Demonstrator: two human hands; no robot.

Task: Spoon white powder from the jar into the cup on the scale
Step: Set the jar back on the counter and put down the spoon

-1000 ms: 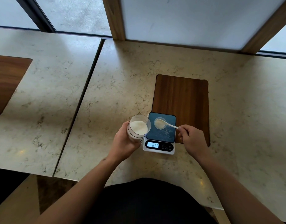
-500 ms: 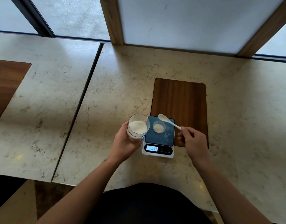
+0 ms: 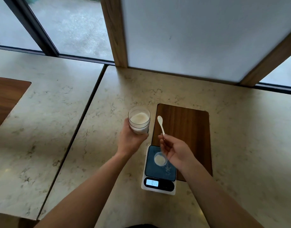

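Observation:
My left hand (image 3: 130, 141) grips a clear jar (image 3: 139, 120) of white powder and holds it up, away from the scale. My right hand (image 3: 176, 150) pinches the handle of a small white spoon (image 3: 161, 124), whose bowl points away from me beside the jar. A small clear cup (image 3: 160, 159) with a little white powder stands on the blue platform of a white digital scale (image 3: 159, 171). The right hand partly covers the cup's right rim. The scale's display is lit.
A dark wooden inlay (image 3: 186, 129) lies in the marble table behind and under the scale. A seam (image 3: 82, 122) divides this table from another at the left, which has its own wooden inlay (image 3: 5, 99). Wooden posts and windows rise at the back.
Both hands have risen and moved away from me. The spoon has left the cup and now sits beside the jar. The camera has tilted, so the scale appears lower.

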